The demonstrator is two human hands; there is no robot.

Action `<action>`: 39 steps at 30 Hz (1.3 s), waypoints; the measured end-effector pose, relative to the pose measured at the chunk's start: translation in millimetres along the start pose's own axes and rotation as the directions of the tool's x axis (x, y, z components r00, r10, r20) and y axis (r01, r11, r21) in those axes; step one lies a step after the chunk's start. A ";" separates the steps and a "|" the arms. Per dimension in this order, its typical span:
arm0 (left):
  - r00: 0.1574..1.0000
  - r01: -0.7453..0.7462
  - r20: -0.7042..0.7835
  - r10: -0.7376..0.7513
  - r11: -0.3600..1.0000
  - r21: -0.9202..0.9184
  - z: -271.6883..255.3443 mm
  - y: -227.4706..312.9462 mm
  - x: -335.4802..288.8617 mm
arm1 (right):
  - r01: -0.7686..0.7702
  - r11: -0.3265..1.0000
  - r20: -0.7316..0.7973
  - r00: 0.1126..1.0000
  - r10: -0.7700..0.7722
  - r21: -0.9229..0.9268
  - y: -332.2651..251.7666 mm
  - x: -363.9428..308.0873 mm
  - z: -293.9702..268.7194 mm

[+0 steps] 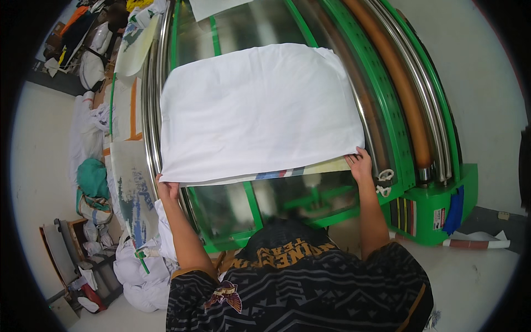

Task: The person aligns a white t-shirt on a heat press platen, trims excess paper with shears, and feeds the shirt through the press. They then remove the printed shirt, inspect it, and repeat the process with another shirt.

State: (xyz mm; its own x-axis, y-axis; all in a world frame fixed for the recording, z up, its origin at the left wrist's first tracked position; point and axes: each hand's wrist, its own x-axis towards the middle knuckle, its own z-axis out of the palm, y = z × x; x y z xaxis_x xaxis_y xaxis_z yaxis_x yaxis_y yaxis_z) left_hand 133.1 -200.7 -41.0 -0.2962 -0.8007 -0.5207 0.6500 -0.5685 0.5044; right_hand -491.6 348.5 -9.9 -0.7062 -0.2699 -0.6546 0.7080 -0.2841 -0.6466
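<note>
A large white cloth (260, 110) lies spread over the metal bed of a green-framed roller machine (221, 207). Under its near edge a strip of printed sheet (310, 168) shows, with blue, red and pale yellow on it. My left hand (168, 188) pinches the cloth's near left corner, the thumb side resting at the edge. At the near right corner my right hand (359, 164) grips the cloth, fingers bent around its edge. Both arms reach forward. Whether the printed sheet is also between my fingers is hidden.
Steel rods (152, 110) run along the machine's left side. A brown roller (406, 83) and more rods (437, 122) lie on the right. White rope (384, 182) hangs by the right frame. White bundles (144, 276) and a shelf (74, 249) stand at lower left. Another white sheet (213, 6) lies at the far end.
</note>
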 end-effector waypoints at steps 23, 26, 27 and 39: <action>0.958 -0.023 -0.253 0.132 0.920 0.392 -17.9 -95.6 -117.8 | 0.103 0.925 -0.008 0.993 -0.114 -0.365 -58.3 81.9 -21.9; 0.936 -0.057 -0.290 0.201 0.898 0.436 -33.3 -85.5 -119.7 | 0.158 0.863 -0.092 0.969 -0.229 -0.479 -36.2 78.2 -0.2; 0.935 -0.054 -0.303 0.185 0.918 0.394 -25.9 -93.1 -115.4 | 0.161 0.854 -0.103 0.965 -0.242 -0.494 -41.0 80.5 -5.3; 0.886 -0.216 -0.326 0.330 0.915 0.340 -35.7 -109.9 -108.6 | 0.196 0.759 -0.134 0.927 -0.349 -0.621 -41.6 75.1 -18.8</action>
State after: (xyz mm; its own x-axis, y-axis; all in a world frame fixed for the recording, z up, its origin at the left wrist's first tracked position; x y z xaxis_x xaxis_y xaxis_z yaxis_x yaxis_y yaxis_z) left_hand 118.8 -44.5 -64.5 0.1805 -0.8353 -0.5194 0.4212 -0.4115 0.8082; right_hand -573.9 357.3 -39.5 -0.9006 -0.0281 -0.4338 0.4059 0.3030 -0.8623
